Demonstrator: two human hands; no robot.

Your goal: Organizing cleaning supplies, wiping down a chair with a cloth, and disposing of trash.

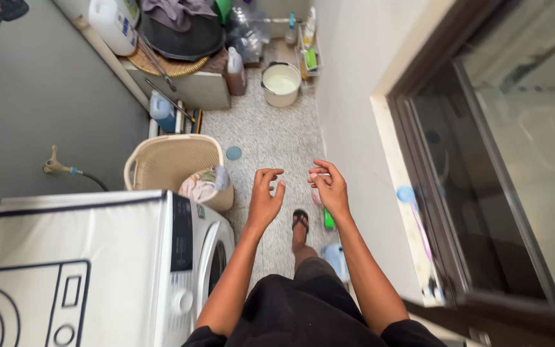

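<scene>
Both hands, left hand [265,198] and right hand [330,186], hover empty with fingers loosely curled above the floor [271,138]; nearest, the laundry basket [175,164] beside the washing machine [97,270]. Approaching it squarely seems best.

Speckled matt stone floor [271,141]; woven-look beige plastic laundry basket [168,164] with soft cloth [202,184]; glossy white washing machine [187,257] under matt fabric cover [72,231]; smooth white plastic bucket [281,85].
</scene>
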